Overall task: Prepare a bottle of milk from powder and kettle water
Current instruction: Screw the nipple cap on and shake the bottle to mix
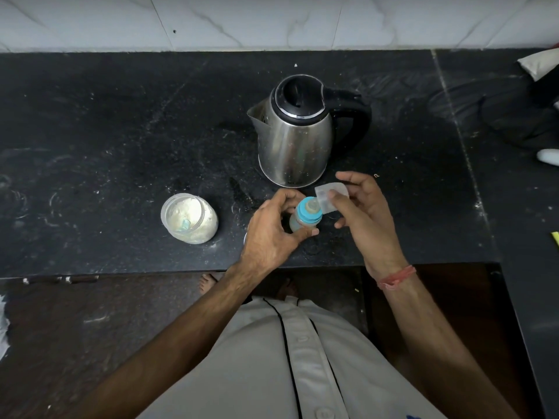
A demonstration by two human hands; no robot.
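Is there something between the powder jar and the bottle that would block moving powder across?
Nothing visible does. The left hand holds the bottle, and only bare counter lies between it and the open powder jar.

The lower body of the bottle (298, 225) is hidden behind the left hand (272, 234). A round rim (245, 237) is mostly covered by that hand; what it is cannot be told. Dark items (526, 116) and a white object (549, 156) are cut off by the right edge. A blue scoop (185, 224) is half buried in the jar (190, 219).
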